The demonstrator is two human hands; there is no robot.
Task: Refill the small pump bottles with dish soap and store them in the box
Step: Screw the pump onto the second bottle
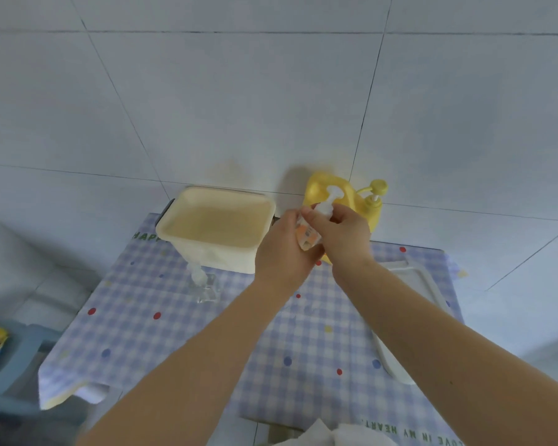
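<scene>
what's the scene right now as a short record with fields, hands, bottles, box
left hand: grips the body of the small pump bottle
right hand: grips the same bottle near its pump neck
second bottle: clear pump bottle stands on the checked cloth in front of the box
box: cream box, open, no bottle visible inside
soap: yellow jug behind the hands

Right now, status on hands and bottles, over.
Left hand grips small pump bottle; right hand on its pump collar. Second clear bottle stands before cream box. Box path unobstructed.
</scene>
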